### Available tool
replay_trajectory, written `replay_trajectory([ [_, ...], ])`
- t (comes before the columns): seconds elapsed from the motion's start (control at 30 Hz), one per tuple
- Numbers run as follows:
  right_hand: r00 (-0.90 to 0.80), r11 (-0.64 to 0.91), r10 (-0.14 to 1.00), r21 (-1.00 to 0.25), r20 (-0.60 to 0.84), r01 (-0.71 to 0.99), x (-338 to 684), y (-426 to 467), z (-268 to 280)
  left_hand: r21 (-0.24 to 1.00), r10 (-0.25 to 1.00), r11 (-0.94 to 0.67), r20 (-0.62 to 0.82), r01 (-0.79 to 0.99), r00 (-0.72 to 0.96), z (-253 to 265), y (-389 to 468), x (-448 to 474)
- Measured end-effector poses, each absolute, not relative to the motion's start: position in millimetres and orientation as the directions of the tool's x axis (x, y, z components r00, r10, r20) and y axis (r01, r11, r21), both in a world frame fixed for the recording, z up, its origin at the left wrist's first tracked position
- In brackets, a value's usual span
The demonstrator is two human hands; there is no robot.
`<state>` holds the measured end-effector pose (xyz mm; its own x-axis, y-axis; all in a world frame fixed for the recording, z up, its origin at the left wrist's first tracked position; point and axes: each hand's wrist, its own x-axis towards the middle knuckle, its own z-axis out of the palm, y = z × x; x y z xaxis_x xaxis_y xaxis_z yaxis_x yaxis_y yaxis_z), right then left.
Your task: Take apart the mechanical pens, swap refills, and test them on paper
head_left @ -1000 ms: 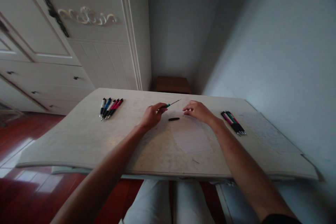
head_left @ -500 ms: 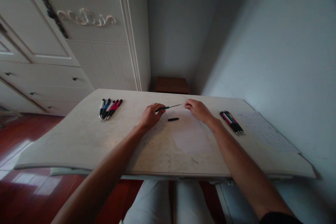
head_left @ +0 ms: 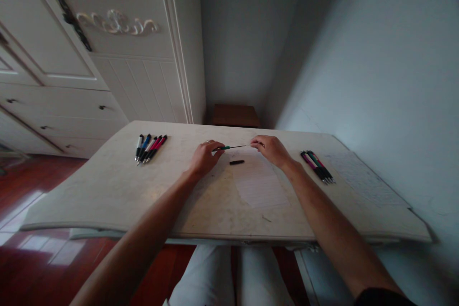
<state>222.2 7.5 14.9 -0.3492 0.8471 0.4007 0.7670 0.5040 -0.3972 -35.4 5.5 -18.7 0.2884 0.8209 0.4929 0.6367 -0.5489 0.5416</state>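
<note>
Left hand (head_left: 206, 158): fingers clamped on the slender green-handled dark rod (head_left: 228, 147), at the far end of the white lined paper sheet (head_left: 260, 184). Right hand (head_left: 271, 151): fingertips pinched together by the rod's tip; contents indiscernible. Apparent step: tip alignment. Next move calls for steady coaxial handling.

Left forearm (head_left: 152, 229) and right forearm (head_left: 332, 224) bare, reaching forward, slanting inward toward each other; left wrist (head_left: 190, 175) almost straight; right wrist (head_left: 292, 165) bent slightly inward; left hand (head_left: 206, 157) with fingers curled, thumb and forefinger brought together in pinch; right hand (head_left: 270, 150) facing it, fingers also curled, thumb and forefinger pointing to left hand; hands near, not touching; how firmly right fingertips meet, too small to tell.
</note>
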Motion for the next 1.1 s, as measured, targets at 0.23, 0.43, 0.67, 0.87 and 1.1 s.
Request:
replay_trajectory([
  [0.23,-0.388,0.524,0.831,-0.328,0.398,0.786,218.9,8.1,11.8,0.543,0.824,-0.551,0.473,0.634,0.312,-18.6,5.7,-35.6],
  [0.43,-0.387,0.519,0.830,-0.299,0.402,0.801,220.0,7.6,12.4,0.547,0.832,-0.539,0.465,0.641,0.303,-16.0,4.0,-35.1],
  [0.67,-0.381,0.510,0.835,-0.299,0.397,0.807,221.2,6.9,13.6,0.551,0.837,-0.531,0.461,0.644,0.295,-14.7,3.0,-34.9],
  [0.87,-0.400,0.522,0.833,-0.301,0.383,0.798,215.1,5.1,12.6,0.543,0.825,-0.552,0.464,0.633,0.322,-18.2,4.7,-35.2],
  [1.1,-0.418,0.545,0.820,-0.316,0.391,0.776,215.4,5.8,11.6,0.536,0.820,-0.560,0.466,0.631,0.332,-19.3,5.8,-35.5],
])
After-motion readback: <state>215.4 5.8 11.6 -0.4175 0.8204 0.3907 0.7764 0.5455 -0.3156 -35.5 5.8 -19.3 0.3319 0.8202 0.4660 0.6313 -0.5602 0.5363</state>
